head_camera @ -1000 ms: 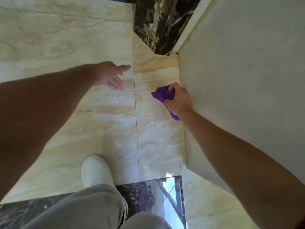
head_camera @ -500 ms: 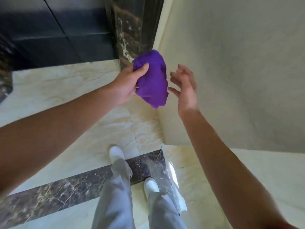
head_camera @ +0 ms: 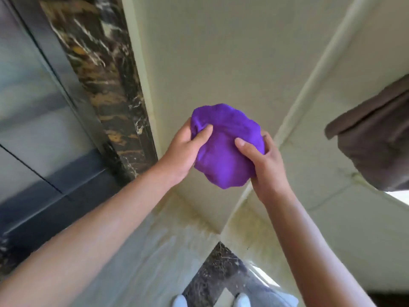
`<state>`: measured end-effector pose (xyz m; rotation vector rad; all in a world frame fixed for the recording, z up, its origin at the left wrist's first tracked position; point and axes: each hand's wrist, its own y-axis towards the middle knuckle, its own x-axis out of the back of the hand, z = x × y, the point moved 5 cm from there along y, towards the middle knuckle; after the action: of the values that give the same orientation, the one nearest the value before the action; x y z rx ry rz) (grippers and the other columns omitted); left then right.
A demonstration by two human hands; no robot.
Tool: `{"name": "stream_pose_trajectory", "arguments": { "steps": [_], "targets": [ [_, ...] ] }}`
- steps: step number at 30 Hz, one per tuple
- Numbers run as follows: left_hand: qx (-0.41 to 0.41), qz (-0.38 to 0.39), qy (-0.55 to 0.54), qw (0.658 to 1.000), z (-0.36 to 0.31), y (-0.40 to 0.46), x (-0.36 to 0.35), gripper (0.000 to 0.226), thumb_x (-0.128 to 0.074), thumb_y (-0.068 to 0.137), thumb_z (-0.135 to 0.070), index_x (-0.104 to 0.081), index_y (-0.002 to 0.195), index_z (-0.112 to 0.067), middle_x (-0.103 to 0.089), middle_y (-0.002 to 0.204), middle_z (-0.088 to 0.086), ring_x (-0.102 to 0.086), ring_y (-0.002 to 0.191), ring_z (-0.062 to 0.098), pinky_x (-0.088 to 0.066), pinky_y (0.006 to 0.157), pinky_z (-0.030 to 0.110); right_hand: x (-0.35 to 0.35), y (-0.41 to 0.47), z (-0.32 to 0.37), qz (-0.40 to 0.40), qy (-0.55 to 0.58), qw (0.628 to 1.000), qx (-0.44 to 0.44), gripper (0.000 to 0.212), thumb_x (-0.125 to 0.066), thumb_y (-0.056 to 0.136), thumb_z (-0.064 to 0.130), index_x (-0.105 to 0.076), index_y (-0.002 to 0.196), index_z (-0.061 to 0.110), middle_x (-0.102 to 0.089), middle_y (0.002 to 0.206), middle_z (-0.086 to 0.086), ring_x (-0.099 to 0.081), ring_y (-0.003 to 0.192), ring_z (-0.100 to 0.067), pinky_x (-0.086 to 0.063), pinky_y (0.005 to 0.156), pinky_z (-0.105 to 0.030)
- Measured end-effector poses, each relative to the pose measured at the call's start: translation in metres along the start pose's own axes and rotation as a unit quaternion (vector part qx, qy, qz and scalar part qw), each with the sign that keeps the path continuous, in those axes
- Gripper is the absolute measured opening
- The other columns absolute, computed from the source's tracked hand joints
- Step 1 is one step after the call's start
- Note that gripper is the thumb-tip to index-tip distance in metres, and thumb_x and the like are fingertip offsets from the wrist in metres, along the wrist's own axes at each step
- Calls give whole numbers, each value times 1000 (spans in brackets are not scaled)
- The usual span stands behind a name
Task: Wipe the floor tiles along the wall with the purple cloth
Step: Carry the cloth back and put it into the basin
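Note:
The purple cloth [head_camera: 225,147] is bunched up and held in the air in front of me, well above the floor. My left hand [head_camera: 183,151] grips its left side, thumb pressed into the fabric. My right hand [head_camera: 265,165] holds its right side, thumb on top. Far below lie the beige floor tiles [head_camera: 150,258], and a dark marble strip [head_camera: 219,269] runs across them by my shoes. The cream wall [head_camera: 210,58] rises behind the cloth.
A dark marble door frame [head_camera: 95,69] and dark metal doors [head_camera: 28,120] stand to the left. A brown curtain [head_camera: 376,138] hangs at the right edge. My white shoes [head_camera: 179,301] show at the bottom.
I have stood up from wiping at floor level. The cloth passed from my right hand to my left, and now both hands grip it. The view has tilted up the wall.

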<state>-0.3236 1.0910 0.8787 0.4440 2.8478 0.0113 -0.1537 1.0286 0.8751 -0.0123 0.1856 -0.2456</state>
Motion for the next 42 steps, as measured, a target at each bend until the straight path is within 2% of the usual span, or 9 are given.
{"name": "stream_pose_trajectory", "arguments": {
  "steps": [4, 7, 11, 19, 22, 27, 30, 37, 42],
  "targets": [
    [14, 102, -16, 995, -20, -23, -61, 21, -57, 101, -18, -65, 121, -18, -74, 118, 5, -69, 111, 21, -53, 98, 39, 46, -61, 43, -61, -88, 993, 41, 33, -70, 82, 58, -64, 76, 27, -64, 77, 13, -58, 69, -8, -42, 66, -30],
    [47, 193, -26, 980, -24, -52, -113, 21, -57, 99, -22, -73, 113, -23, -76, 113, 4, -71, 107, 18, -57, 86, 28, 90, -105, 57, -51, -33, 997, 37, 29, -72, 82, 54, -65, 82, 26, -66, 80, 9, -61, 67, -9, -42, 59, -30],
    [46, 255, -33, 965, -25, -96, -183, 20, -59, 98, -21, -72, 112, -19, -74, 118, 10, -69, 112, 23, -55, 95, 33, 141, -178, 58, -39, 35, 998, 29, 41, -71, 93, 24, -61, 132, 14, -73, 121, -10, -71, 108, -24, -59, 87, -33],
    [-1, 343, 66, 937, 10, -214, -305, 54, -65, 97, -26, -45, 147, -30, -57, 145, -9, -56, 131, 4, -41, 111, 27, 256, -358, 75, -364, 54, 913, 177, 51, -83, 80, 22, -61, 126, 28, -75, 102, -5, -69, 91, -18, -57, 85, -29],
    [22, 385, 22, 922, 21, -260, -350, 46, -59, 101, -16, -48, 143, -31, -55, 149, -3, -55, 133, 10, -40, 114, 31, 276, -408, 56, -354, 250, 889, 148, 56, -65, 96, 36, -45, 148, 33, -61, 140, -15, -62, 127, -28, -43, 114, -46],
    [102, 460, -40, 881, 49, -322, -396, 46, -55, 100, -9, -53, 138, -34, -56, 147, -5, -58, 130, 12, -46, 108, 29, 266, -475, 20, -336, 261, 899, 103, 48, -50, 97, 55, -70, 129, 26, -67, 136, -6, -60, 131, -24, -35, 118, -52],
    [144, 519, -54, 841, 60, -363, -419, 49, -59, 97, -12, -54, 138, -38, -66, 133, -14, -62, 124, 11, -52, 99, 29, 268, -516, 8, -426, 269, 855, 121, 55, -53, 101, 41, -51, 145, 7, -58, 145, -20, -50, 139, -37, -31, 121, -55],
    [280, 637, -91, 712, 78, -444, -427, 45, -51, 102, -12, -53, 142, -31, -65, 139, -3, -60, 129, 16, -49, 106, 35, 241, -596, -10, -511, 282, 777, 234, 50, -50, 105, 34, -45, 151, 16, -56, 148, -16, -52, 138, -34, -39, 116, -54],
    [242, 634, -30, 734, 99, -497, -419, 48, -50, 105, -14, -47, 146, -39, -60, 140, -10, -62, 124, 9, -50, 105, 31, 207, -649, -37, -737, 126, 632, 202, 70, -69, 95, 12, -38, 154, 31, -53, 152, -5, -59, 132, -21, -47, 111, -44]
  ]
}}
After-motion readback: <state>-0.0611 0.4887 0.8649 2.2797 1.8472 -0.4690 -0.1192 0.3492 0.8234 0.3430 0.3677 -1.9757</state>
